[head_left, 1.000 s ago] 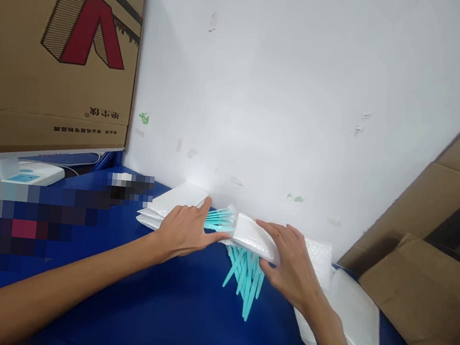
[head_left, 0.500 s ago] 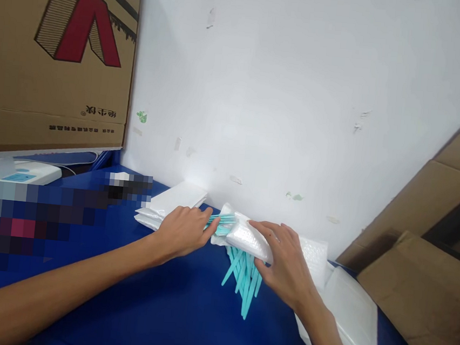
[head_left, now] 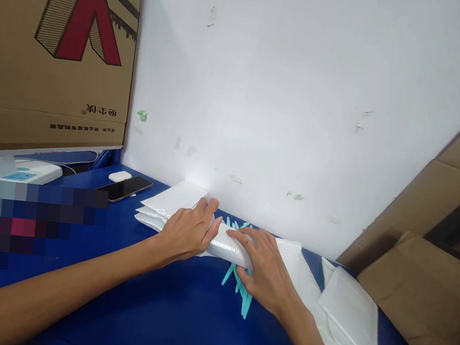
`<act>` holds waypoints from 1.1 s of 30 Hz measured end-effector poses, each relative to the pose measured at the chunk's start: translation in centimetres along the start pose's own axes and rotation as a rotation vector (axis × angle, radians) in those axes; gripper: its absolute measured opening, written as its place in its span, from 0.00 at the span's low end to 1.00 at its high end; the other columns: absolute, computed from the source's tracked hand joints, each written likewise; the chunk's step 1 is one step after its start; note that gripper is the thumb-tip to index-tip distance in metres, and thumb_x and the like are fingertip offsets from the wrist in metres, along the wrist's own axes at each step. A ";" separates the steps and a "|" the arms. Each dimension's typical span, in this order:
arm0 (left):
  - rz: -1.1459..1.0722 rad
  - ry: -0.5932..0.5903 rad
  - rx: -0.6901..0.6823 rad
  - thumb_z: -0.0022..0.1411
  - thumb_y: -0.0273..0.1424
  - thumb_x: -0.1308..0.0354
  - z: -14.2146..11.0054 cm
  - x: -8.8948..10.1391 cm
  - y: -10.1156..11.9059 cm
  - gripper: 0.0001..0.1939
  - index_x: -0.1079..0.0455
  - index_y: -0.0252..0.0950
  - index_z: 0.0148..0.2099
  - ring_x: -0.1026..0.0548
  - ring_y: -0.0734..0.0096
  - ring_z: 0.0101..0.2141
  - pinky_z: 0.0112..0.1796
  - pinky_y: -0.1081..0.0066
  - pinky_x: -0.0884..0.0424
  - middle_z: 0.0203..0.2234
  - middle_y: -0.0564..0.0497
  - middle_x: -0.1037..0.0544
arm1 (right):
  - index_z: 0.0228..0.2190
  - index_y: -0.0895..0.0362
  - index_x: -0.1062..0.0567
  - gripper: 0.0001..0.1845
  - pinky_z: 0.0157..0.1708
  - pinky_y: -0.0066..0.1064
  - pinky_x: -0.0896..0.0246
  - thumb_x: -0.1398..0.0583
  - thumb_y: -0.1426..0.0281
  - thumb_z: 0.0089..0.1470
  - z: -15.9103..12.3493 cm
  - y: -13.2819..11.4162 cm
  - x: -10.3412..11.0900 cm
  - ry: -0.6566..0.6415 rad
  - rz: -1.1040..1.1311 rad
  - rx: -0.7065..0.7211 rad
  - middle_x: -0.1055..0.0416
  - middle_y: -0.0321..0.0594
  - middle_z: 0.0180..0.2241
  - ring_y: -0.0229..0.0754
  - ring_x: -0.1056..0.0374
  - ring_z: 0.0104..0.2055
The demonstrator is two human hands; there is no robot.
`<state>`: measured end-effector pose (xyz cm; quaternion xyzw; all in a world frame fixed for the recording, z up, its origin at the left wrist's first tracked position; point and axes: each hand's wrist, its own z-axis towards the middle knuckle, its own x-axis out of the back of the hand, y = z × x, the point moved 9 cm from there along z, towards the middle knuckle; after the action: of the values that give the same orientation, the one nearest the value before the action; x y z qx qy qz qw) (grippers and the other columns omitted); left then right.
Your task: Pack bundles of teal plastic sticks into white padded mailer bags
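A white bubble mailer (head_left: 229, 247) bulges between my two hands, lifted just over a pile of teal plastic sticks (head_left: 245, 304) on the blue table. My left hand (head_left: 189, 229) is closed at the mailer's left end, thumb and fingers pinching its edge. The teal sticks that went into that end no longer show. My right hand (head_left: 264, 265) grips the mailer's right part, thumb underneath and fingers over the top. Stick tips poke out behind the mailer and below it; the middle of the pile is hidden.
Stacked white mailers (head_left: 180, 200) lie left of my hands, and more mailers (head_left: 351, 309) to the right. Further left are a phone (head_left: 128, 189), a white case (head_left: 119, 176) and a power strip (head_left: 35, 171). Cardboard boxes (head_left: 426, 289) stand at right; a large carton (head_left: 55, 85) at left.
The mailer and my right hand have moved left, up to my left hand. The teal sticks at the mailer's mouth have gone out of sight. Stick tips now show behind the mailer.
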<state>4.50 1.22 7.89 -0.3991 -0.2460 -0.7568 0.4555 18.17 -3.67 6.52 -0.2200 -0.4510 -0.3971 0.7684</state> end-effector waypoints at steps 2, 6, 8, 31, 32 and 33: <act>-0.024 0.030 -0.022 0.72 0.40 0.66 -0.1 0.3 0.2 0.21 0.41 0.35 0.55 0.27 0.64 0.24 0.26 0.64 0.31 0.44 0.43 0.30 | 0.59 0.46 0.37 0.37 0.60 0.53 0.48 0.41 0.80 0.49 0.0 -0.3 -0.2 -0.007 0.001 0.008 0.35 0.42 0.56 0.52 0.39 0.56; -0.113 0.089 -0.113 0.70 0.40 0.63 -0.6 0.5 1.0 0.17 0.43 0.37 0.54 0.29 0.66 0.26 0.24 0.66 0.32 0.46 0.43 0.35 | 0.60 0.47 0.38 0.39 0.57 0.51 0.44 0.41 0.81 0.48 0.1 -0.8 -0.1 0.017 -0.021 0.028 0.35 0.43 0.56 0.51 0.39 0.55; -0.188 0.140 -0.204 0.69 0.39 0.60 -0.9 0.8 1.7 0.17 0.44 0.38 0.55 0.29 0.64 0.30 0.24 0.68 0.33 0.46 0.42 0.36 | 0.60 0.47 0.38 0.38 0.56 0.49 0.43 0.41 0.80 0.49 0.1 -1.1 -0.1 0.026 -0.029 0.034 0.35 0.43 0.56 0.51 0.39 0.55; -0.574 0.264 -0.368 0.63 0.32 0.47 -2.5 2.9 3.3 0.17 0.37 0.35 0.53 0.33 0.55 0.45 0.46 0.52 0.35 0.44 0.41 0.30 | 0.62 0.48 0.39 0.31 0.50 0.48 0.36 0.42 0.75 0.59 -2.0 2.6 7.3 0.610 -0.173 -0.192 0.33 0.48 0.52 0.54 0.35 0.54; -0.599 0.184 -0.301 0.64 0.36 0.46 -2.2 2.2 3.1 0.21 0.38 0.35 0.56 0.33 0.54 0.46 0.47 0.52 0.35 0.46 0.41 0.30 | 0.63 0.47 0.40 0.33 0.49 0.47 0.35 0.42 0.76 0.59 -1.9 2.0 7.2 0.606 -0.182 -0.156 0.33 0.48 0.52 0.54 0.35 0.53; -0.639 0.113 -0.244 0.64 0.40 0.45 -2.0 1.5 2.9 0.25 0.40 0.35 0.60 0.33 0.53 0.47 0.49 0.51 0.35 0.48 0.40 0.30 | 0.64 0.46 0.42 0.34 0.49 0.47 0.35 0.42 0.77 0.59 -1.8 1.2 7.1 0.596 -0.200 -0.115 0.33 0.48 0.51 0.53 0.34 0.53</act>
<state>5.92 -2.38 8.03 -0.3107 -0.2407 -0.9060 0.1574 22.09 -7.14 11.78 -0.0915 -0.2022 -0.5426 0.8101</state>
